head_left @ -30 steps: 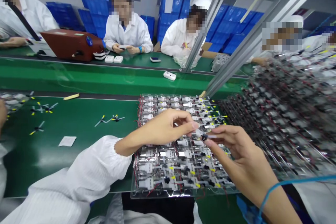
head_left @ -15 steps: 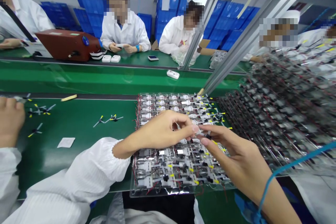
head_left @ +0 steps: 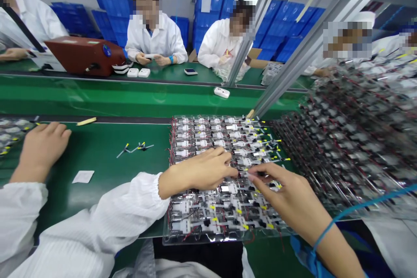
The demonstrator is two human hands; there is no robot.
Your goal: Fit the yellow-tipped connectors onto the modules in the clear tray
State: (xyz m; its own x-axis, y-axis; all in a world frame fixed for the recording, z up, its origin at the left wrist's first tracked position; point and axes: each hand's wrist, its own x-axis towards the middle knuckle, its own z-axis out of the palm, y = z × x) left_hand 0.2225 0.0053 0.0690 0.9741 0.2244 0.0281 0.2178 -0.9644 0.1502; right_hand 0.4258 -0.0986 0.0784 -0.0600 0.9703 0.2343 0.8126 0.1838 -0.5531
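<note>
1. Far left, a co-worker's hand (head_left: 42, 145) rests flat on the green workbench (head_left: 104, 169), well apart from the person's own hands.
2. Moving right, a white paper slip (head_left: 83, 177) and spoked parts with yellow tips (head_left: 135, 150) lie loose, seemingly left out for easy picking.
3. Centre, a clear plastic tray (head_left: 202, 239) of wired modules (head_left: 208, 139) sits flat directly under both hands, well placed for close work.
4. The left hand (head_left: 198, 169) arches over the tray, fingers curled down, apparently steadying things.
5. The right hand (head_left: 286, 195) comes in, thumb and forefinger close together at a small black part (head_left: 243, 174). Clamped? I can't tell.
6. Far right, more loaded trays (head_left: 345, 147) are stacked at a tilt, out of the way.
</note>
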